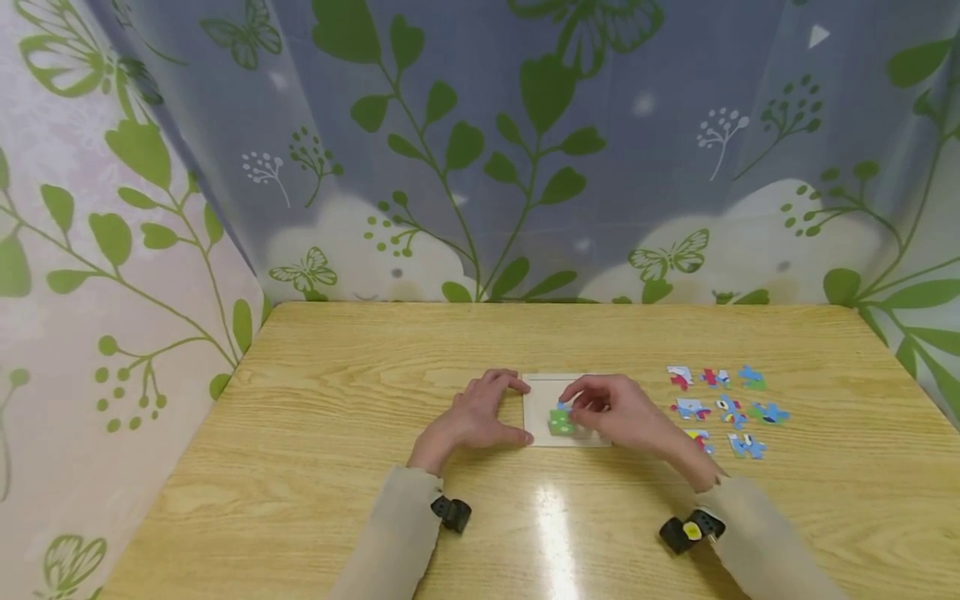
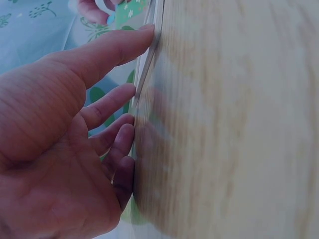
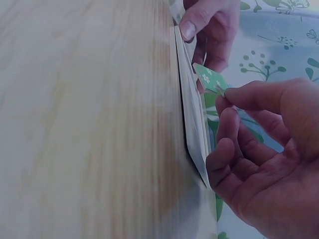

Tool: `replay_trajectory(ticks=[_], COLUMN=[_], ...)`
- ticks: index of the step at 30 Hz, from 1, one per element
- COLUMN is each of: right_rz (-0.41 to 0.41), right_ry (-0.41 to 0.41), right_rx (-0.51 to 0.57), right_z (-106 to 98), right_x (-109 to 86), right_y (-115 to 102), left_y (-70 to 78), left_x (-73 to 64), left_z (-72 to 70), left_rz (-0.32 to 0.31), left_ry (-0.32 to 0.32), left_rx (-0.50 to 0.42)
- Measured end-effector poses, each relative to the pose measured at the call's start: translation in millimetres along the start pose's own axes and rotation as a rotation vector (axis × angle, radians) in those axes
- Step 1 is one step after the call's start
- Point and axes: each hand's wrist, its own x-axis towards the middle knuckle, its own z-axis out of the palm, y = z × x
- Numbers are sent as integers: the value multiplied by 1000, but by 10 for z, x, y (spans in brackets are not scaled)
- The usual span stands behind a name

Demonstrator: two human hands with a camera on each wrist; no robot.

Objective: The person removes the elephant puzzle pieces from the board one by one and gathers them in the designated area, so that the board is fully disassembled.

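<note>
A shallow white puzzle tray lies flat on the table. Spread along its left side, my left hand touches it with the thumb at the near corner and the index finger at the far corner. My right hand pinches a green puzzle piece with small white flowers and a bit of blue at its top, between thumb and index finger. That green piece is tilted over the tray in the right wrist view. Curled fingers of the right hand hide part of the tray's right side.
Several loose puzzle pieces, mostly blue with red, yellow and green, lie in rough rows right of the tray. The right forearm passes close to the nearest ones. A patterned curtain hangs behind the wooden table.
</note>
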Motion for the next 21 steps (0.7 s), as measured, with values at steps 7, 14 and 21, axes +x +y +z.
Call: replay_trajectory(ticks=[7, 14, 21], right_rz=[10, 26, 18], right_ry=[22, 63, 90], right_rx=[6, -21, -14], right_z=[-105, -197, -353], right_x=[-117, -248, -413], right_y=[37, 130, 194], left_y=[3, -16, -3], left_x=[-9, -27, -31], left_z=[-1, 1, -5], left_rz=[4, 16, 22], left_ry=[0, -3, 0], left_rx=[-3, -9, -20])
